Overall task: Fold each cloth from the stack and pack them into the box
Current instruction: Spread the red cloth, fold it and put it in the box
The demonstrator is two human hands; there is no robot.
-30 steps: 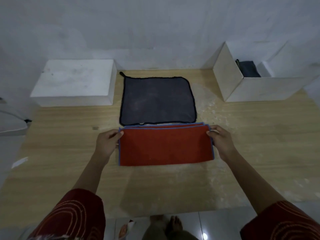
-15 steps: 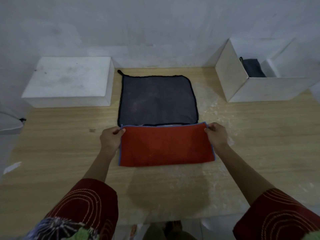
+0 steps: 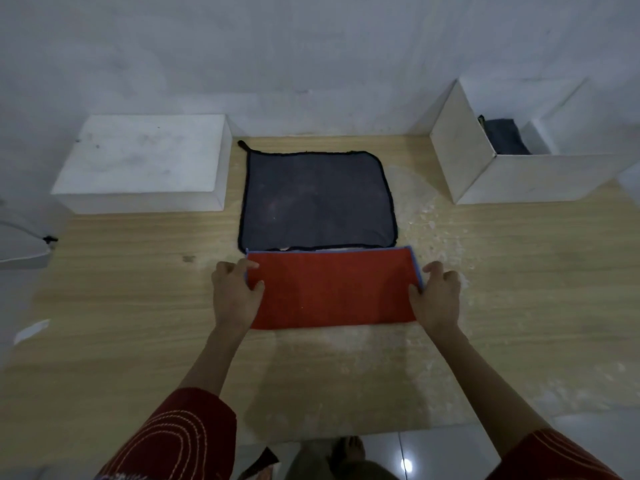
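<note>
Red cloth [image 3: 332, 289], where does it lie?
— Folded flat on the table [image 3: 121, 306], just near of the grey cloth [image 3: 317, 199], between both hands. Each grip is pinching: the left hand [image 3: 235, 292] its left edge, the right hand [image 3: 438, 296] its right edge, thumbs on top.

Light wooden table [image 3: 138, 306], four items laid on it.
A closed white box [image 3: 145, 161] is set at the far left. A grey cloth [image 3: 317, 199] with dark edging is spread flat at the far middle. A red cloth [image 3: 332, 289], folded into a long strip, is laid just in front of it. An open white box [image 3: 519, 178] is placed at the far right. Pale flecks [image 3: 440, 220] are scattered between the grey cloth and the open white box.
</note>
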